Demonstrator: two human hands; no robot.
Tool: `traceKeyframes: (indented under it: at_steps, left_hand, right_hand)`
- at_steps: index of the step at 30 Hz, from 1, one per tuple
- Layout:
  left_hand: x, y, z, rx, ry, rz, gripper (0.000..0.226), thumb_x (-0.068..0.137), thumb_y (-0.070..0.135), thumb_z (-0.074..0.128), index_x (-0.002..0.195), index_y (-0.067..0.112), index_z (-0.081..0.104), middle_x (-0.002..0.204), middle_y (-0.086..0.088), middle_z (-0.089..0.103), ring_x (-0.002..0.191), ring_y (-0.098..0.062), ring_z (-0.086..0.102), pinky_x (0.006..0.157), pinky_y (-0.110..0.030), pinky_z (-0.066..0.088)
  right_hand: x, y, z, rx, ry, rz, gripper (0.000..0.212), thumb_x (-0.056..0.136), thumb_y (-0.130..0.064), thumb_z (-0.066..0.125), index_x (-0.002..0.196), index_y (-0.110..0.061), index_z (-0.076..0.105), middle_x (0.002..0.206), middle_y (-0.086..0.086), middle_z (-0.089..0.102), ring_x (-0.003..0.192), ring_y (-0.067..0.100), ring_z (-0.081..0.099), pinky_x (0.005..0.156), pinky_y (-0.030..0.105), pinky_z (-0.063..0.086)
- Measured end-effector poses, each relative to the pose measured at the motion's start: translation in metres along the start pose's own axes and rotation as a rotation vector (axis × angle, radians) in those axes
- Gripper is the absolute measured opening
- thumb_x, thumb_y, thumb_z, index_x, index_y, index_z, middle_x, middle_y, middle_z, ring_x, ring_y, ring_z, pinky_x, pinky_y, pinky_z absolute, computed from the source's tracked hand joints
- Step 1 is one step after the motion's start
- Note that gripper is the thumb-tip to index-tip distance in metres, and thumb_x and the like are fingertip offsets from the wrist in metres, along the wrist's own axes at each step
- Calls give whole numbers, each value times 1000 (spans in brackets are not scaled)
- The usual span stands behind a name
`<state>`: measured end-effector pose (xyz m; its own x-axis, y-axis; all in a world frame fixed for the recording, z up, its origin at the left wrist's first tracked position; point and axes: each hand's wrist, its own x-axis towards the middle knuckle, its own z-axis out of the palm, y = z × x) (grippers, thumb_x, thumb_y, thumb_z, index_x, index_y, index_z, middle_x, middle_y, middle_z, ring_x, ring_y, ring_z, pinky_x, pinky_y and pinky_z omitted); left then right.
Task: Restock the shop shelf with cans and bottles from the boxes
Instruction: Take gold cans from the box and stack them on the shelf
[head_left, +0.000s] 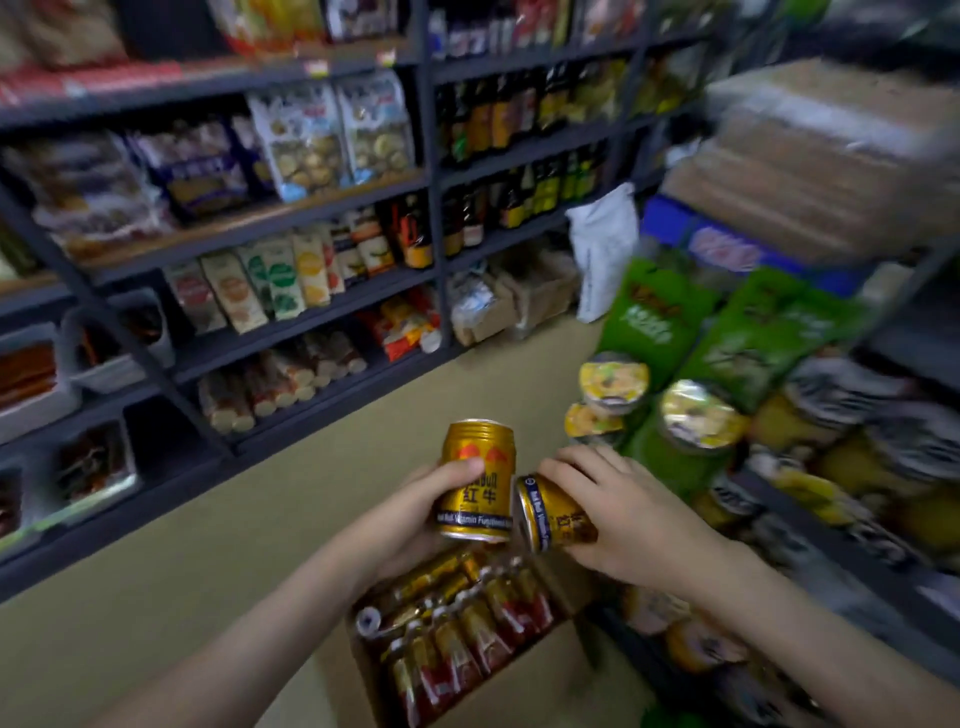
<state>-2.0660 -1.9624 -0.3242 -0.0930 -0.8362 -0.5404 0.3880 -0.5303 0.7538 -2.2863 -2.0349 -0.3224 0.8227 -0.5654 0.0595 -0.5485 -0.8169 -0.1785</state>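
Observation:
My left hand (415, 512) grips an upright gold energy-drink can (478, 480) with red bulls on its label. Just to its right, my right hand (623, 512) holds a second gold can (553, 512) tilted on its side, its blue-rimmed end facing left. The two cans nearly touch. Below both hands an open cardboard box (524, 680) on the floor holds several more gold and red cans lying in rows.
A dark metal shelf unit (322, 312) with snack bags and bottles runs along the left and back. On the right a lower shelf (831, 561) carries cup noodles (696, 415) and green packs (654, 317). Beige floor (156, 597) lies between. A white bag (602, 249) stands at the aisle's end.

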Motion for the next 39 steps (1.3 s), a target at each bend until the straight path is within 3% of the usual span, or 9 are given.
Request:
traceKeyframes:
  at_steps: [4, 9, 15, 18, 21, 25, 28, 33, 39]
  left_hand:
    - [-42, 3, 110, 78, -69, 67, 87, 57, 38, 83, 130, 5, 48, 117, -18, 66, 104, -31, 66, 74, -35, 58]
    - [-108, -29, 262, 127, -198, 213, 47, 68, 33, 67, 108, 10, 60, 90, -10, 74, 79, -22, 71, 78, -36, 57]
    - [-177, -57, 432, 284, -392, 409, 56, 73, 37, 70, 119, 9, 59, 103, -11, 72, 89, -23, 70, 79, -34, 56]
    - [-204, -54, 503, 337, -468, 515, 48, 73, 37, 66, 116, 16, 60, 104, -7, 73, 93, -22, 70, 86, -38, 54]
    - [-225, -40, 565, 344, -497, 675, 51, 65, 33, 81, 110, 21, 61, 101, -2, 74, 95, -20, 70, 93, -45, 50]
    - [-244, -13, 629, 292, -633, 786, 52, 59, 32, 73, 108, 25, 60, 94, 4, 75, 86, -14, 71, 77, -34, 50]
    - [-239, 5, 666, 327, -717, 842, 55, 61, 35, 80, 112, 25, 61, 102, 4, 73, 95, -16, 69, 82, -35, 50]
    - [-207, 25, 707, 434, -729, 866, 47, 60, 39, 73, 105, 27, 63, 103, 5, 73, 102, -16, 66, 95, -37, 46]
    - [-152, 47, 720, 453, -613, 844, 44, 61, 45, 70, 99, 25, 64, 98, 1, 72, 97, -19, 65, 83, -33, 46]
  right_hand:
    - [-103, 4, -88, -147, 8, 92, 75, 77, -42, 65, 142, -30, 28, 139, -5, 35, 129, 19, 33, 102, 38, 38]
    - [-262, -2, -184, -368, 165, 175, 82, 60, -41, 77, 130, -24, 39, 121, 2, 54, 108, 26, 55, 79, 41, 53]
    - [-441, -17, -289, -563, 371, 305, 74, 64, -52, 58, 129, -18, 44, 116, 3, 58, 99, 26, 58, 77, 41, 53]
    - [-507, -18, -333, -624, 455, 405, 76, 64, -53, 61, 128, -15, 49, 115, 3, 60, 97, 25, 59, 75, 39, 53]
    - [-562, -15, -371, -613, 577, 518, 80, 63, -52, 74, 128, -17, 43, 115, 2, 59, 99, 24, 58, 79, 37, 50]
    - [-618, -5, -414, -647, 654, 594, 77, 65, -52, 70, 129, -27, 36, 123, -2, 55, 109, 21, 52, 90, 41, 48]
    - [-640, 12, -446, -763, 572, 648, 73, 70, -49, 70, 132, -32, 35, 132, -6, 46, 118, 18, 44, 98, 42, 42]
    - [-619, 54, -487, -964, 83, 730, 71, 83, -48, 61, 141, -37, 22, 141, -9, 30, 126, 17, 33, 102, 39, 37]
    - [-565, 108, -520, -948, -204, 639, 70, 79, -37, 69, 138, -37, 30, 135, -11, 39, 122, 19, 35, 95, 43, 44]
